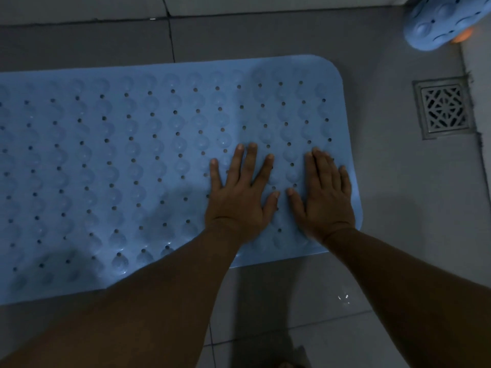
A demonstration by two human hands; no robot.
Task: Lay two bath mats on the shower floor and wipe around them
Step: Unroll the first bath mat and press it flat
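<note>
A light blue bath mat [127, 160] with rows of small holes and round bumps lies flat on the grey tiled shower floor, running off the left edge of the view. My left hand [240, 197] rests palm down on its right part, fingers spread. My right hand [325, 195] lies flat beside it, close to the mat's right edge, fingers together. Neither hand holds anything. A second blue mat [443, 19], rolled or curled with its suction cups showing, sits in the top right corner.
A square metal floor drain [443, 108] is set in the floor right of the mat. A wall base [239, 6] runs along the top. A small wet glint [344, 298] shows on the tiles near my right forearm.
</note>
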